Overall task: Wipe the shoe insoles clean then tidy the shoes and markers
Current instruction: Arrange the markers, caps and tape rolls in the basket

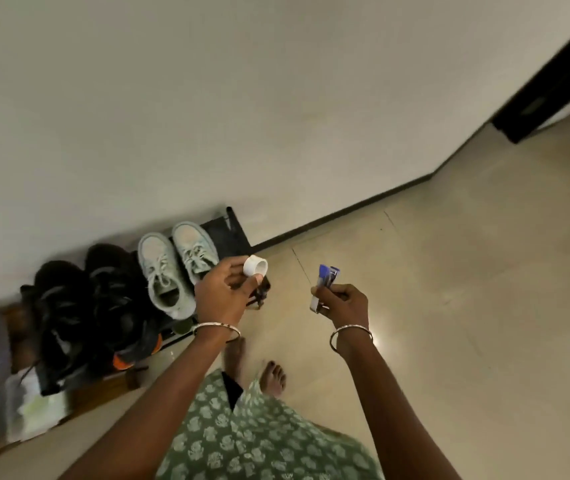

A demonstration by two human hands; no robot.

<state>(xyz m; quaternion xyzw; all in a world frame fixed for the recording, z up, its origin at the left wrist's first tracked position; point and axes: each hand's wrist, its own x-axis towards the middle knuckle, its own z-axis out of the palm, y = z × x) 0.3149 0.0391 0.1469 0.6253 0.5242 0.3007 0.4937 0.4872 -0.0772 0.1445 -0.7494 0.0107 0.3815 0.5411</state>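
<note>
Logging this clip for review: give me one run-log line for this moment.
left hand grips white cylinder | right hand grips blue-capped markers | pale sneakers on rack beside black shoes

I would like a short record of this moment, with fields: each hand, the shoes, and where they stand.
left hand: holds a small white cylinder at the fingertips
right hand: grips a few markers, blue ends up
pale sneakers: one pair, side by side on the rack
black shoes: on the rack, beside the pale sneakers
rack: low, against the wall
</note>
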